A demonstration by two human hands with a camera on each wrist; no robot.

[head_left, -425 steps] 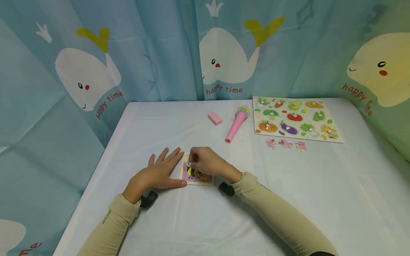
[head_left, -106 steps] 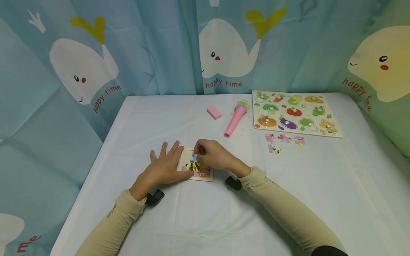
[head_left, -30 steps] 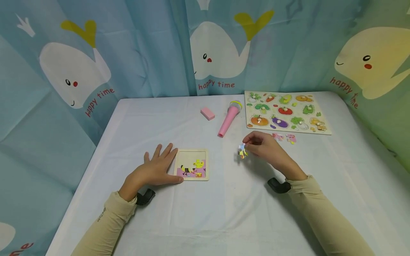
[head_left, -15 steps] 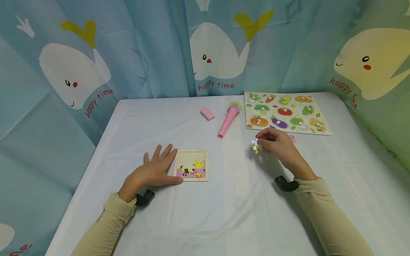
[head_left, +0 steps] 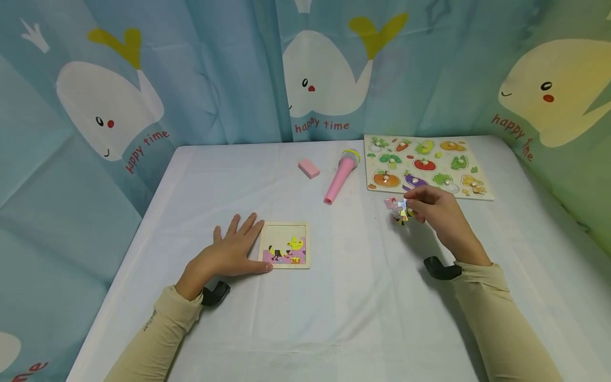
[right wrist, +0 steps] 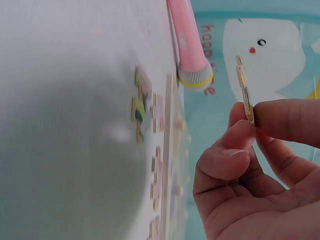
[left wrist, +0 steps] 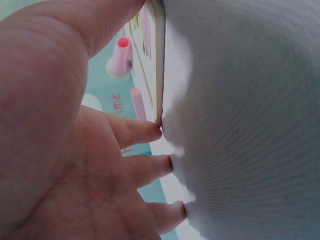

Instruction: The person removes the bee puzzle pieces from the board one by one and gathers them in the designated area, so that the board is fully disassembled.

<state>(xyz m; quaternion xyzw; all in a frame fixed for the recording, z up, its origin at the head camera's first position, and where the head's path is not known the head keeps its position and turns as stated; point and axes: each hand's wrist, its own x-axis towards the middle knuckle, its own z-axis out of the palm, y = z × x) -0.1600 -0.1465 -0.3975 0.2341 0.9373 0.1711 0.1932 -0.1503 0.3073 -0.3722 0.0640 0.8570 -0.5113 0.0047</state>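
My left hand (head_left: 231, 254) lies spread on the table with its thumb and a fingertip touching the left side of the small square wooden puzzle tray (head_left: 291, 267). Along the tray's bottom and right are pink and yellow pieces; its upper-left part shows bare wood. In the right wrist view, my right hand (right wrist: 240, 165) pinches a thin jigsaw piece (right wrist: 245, 90) edge-on between thumb and fingers, held above the table. Beneath it, a loose bee-patterned piece (right wrist: 140, 107) lies near other pink pieces (right wrist: 157, 175). The head view shows the held piece partly covering those below.
A vegetable peg puzzle board (head_left: 429, 167) lies at the back right. To its left are a pink toy microphone (head_left: 339, 180) and a pink block (head_left: 309, 168). Patterned curtains (head_left: 229, 74) stand behind the table and at its sides.
Since 3.5 seconds ago, my right hand has taken the piece out of the tray and carried it right, over the loose pieces. Another loose piece joined the row earlier. My left hand stays at the tray.
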